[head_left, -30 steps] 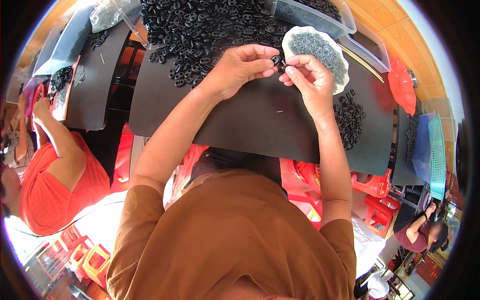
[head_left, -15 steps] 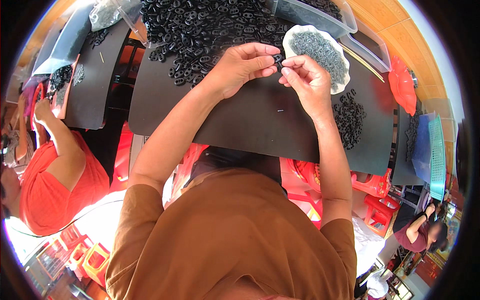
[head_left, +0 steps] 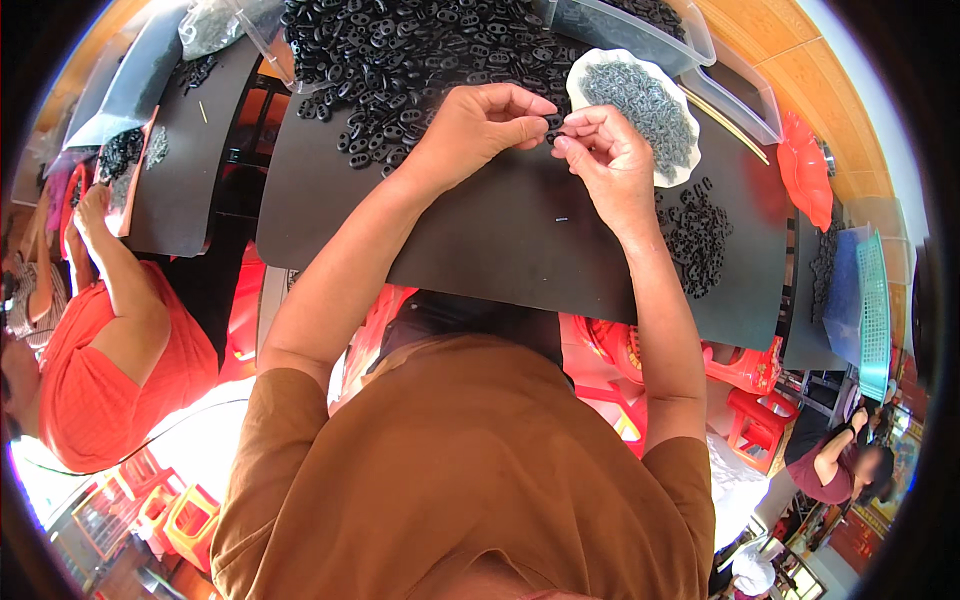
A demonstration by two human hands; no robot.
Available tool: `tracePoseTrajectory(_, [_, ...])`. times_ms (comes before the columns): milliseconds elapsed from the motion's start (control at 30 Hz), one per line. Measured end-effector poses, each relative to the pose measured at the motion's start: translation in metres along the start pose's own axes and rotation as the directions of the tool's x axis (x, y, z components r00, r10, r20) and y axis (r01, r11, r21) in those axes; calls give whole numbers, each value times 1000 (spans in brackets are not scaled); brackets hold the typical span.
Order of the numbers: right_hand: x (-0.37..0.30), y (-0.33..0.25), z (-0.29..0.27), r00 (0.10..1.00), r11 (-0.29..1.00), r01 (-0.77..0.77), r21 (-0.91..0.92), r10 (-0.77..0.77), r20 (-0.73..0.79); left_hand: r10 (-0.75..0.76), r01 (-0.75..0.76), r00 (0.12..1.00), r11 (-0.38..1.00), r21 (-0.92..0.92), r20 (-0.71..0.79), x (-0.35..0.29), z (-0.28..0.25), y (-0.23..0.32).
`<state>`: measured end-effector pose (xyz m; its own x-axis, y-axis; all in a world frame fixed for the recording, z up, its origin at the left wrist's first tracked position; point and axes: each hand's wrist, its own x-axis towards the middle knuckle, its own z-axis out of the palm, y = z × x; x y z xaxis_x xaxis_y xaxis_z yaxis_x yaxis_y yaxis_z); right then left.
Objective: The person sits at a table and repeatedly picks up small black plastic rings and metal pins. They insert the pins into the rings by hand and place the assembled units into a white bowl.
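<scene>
Over the far middle of the dark table (head_left: pixel 480 240), my left hand (head_left: pixel 475 130) pinches a small black oval cord-lock piece (head_left: pixel 553 123) between thumb and fingers. Opposite it, my right hand (head_left: pixel 612 165) has its thumb and fingertips closed right beside that piece. Whatever the right fingertips hold is too small to make out. A broad heap of black oval pieces with two holes (head_left: pixel 410 60) lies beyond my left hand. Just past my right hand sits a white scalloped dish (head_left: pixel 578 75) full of tiny grey metal parts, which look like springs.
A smaller pile of black pieces (head_left: pixel 700 240) lies right of my right forearm. Clear plastic bins (head_left: pixel 620 30) stand at the back. One tiny light part (head_left: pixel 561 219) rests on the tabletop. A red dish (head_left: pixel 805 175) is far right. A person in red (head_left: pixel 130 350) works at left.
My hands have shifted slightly left, and the right fingers have moved a little around the black piece. The piece stays between the two hands.
</scene>
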<state>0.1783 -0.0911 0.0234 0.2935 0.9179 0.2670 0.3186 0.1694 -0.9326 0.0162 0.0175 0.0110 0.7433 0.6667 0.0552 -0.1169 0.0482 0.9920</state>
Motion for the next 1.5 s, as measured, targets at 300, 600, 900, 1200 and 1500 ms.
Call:
tracePoseTrajectory(300, [-5, 9, 17, 995, 994, -76, 74, 81, -66, -16, 16, 1000, 993, 113, 1, -1, 3, 1])
tracePoseTrajectory(600, [-4, 11, 16, 994, 994, -101, 43, 102, -25, -4, 6, 1000, 995, 97, -25, 1, 1, -4])
tracePoseTrajectory(900, [-5, 11, 15, 991, 969, -124, 212, 132, -24, 16, -11, 999, 993, 119, -45, 2, 0, -3])
tracePoseTrajectory(1200, [-6, 8, 16, 992, 964, -104, 247, 118, -43, 1, 0, 1000, 998, 57, -23, 2, 2, -5])
tracePoseTrajectory(1500, [-7, 18, 20, 991, 982, -113, 154, 123, -57, 45, -48, 999, 968, 247, 18, 1, 1, -4])
